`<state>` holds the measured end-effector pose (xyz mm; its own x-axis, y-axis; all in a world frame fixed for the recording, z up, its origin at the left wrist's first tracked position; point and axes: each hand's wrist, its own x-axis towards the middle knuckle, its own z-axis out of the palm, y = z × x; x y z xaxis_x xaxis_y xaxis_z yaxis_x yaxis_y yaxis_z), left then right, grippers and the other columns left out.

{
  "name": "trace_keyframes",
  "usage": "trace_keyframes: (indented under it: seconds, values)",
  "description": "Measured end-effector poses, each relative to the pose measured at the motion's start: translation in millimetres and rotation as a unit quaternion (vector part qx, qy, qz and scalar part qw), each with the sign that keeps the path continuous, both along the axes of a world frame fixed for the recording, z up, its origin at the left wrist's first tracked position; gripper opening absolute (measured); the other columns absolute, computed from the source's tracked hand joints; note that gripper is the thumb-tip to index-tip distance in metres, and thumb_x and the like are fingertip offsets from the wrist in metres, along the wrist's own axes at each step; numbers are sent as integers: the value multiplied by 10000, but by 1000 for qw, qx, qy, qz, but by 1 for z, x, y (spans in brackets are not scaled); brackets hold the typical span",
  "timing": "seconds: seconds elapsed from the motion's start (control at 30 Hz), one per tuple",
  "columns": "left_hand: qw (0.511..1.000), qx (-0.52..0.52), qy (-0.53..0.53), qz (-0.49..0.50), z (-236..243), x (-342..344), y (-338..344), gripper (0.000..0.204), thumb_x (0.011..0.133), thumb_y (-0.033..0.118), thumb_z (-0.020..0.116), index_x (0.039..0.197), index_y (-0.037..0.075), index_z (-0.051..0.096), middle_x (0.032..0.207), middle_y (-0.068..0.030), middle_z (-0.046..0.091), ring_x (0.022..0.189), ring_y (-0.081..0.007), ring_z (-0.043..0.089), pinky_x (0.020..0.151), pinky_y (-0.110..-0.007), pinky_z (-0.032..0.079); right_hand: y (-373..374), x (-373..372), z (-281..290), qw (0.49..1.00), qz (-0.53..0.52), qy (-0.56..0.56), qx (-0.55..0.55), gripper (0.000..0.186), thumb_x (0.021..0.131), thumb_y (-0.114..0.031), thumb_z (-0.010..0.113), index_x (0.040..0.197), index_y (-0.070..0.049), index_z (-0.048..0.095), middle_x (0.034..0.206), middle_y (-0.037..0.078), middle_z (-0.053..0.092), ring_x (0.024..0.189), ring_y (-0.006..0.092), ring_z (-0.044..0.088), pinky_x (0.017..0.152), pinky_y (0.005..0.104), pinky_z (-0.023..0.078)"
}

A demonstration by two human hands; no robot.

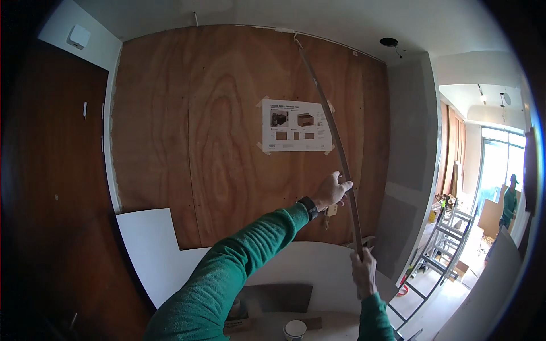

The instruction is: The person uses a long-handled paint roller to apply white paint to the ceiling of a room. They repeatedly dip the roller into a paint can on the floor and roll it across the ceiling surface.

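A long, narrow grey-brown strip (335,133) runs at a slant before a wooden panel wall (239,187), its top close to the ceiling line. I cannot tell whether it is wood or metal. Low on the strip, my right hand (364,270) is closed around it. Higher up, my left hand (333,190), with a dark watch (307,208) at the wrist, is at the strip's left edge, thumb against it and fingers loosely bent and apart. Behind the strip, a printed sheet (278,142) with pictures of furniture is taped to the panel.
White curved boards (148,233) lean along the wall's foot. Below me are a white-rimmed tub (294,329) and a dark flat panel (278,298). A brown door (57,170) stands left. To the right are a stepladder (443,244) and a distant person (509,202) in green.
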<state>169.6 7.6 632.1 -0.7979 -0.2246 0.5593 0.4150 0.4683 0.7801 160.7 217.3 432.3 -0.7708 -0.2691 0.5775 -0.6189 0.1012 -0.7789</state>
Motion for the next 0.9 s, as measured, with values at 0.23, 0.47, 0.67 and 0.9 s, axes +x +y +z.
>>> trace_keyframes:
  seconds: [0.23, 0.47, 0.67, 0.9]
  values:
    - [993, 90, 42, -68, -11, 37, -7, 270, 1003, 215, 642, 1131, -9, 564, 958, -120, 694, 769, -193, 728, 610, -347, 647, 86, 98, -166, 999, -21, -22, 40, 55, 870, -67, 646, 889, -20, 627, 633, 72, 557, 594, 120, 522, 554, 321, 450]
    - [979, 186, 12, -78, -31, 128, 1, 304, 1027, 321, 612, 1096, 36, 531, 1023, -180, 705, 861, -292, 755, 719, -429, 638, 198, 245, -274, 964, 48, -251, 66, 268, 935, -236, 746, 817, -33, 617, 612, 32, 500, 588, 157, 494, 557, 369, 433]
    - [960, 218, -126, -121, -145, 139, 44, 347, 1041, 353, 593, 1132, 28, 513, 1027, -180, 698, 903, -289, 750, 742, -404, 638, 276, 323, -360, 907, 76, -366, 191, 63, 863, -6, 668, 919, -13, 697, 751, 41, 666, 718, 84, 565, 659, 291, 490]
    - [877, 359, -242, -208, -297, 150, 131, 251, 1000, 144, 665, 1135, 4, 505, 1014, -152, 686, 898, -244, 740, 802, -386, 647, 277, 384, -329, 876, -4, -457, 150, 270, 929, -241, 744, 993, 16, 691, 782, 45, 659, 749, 82, 524, 688, 325, 498]
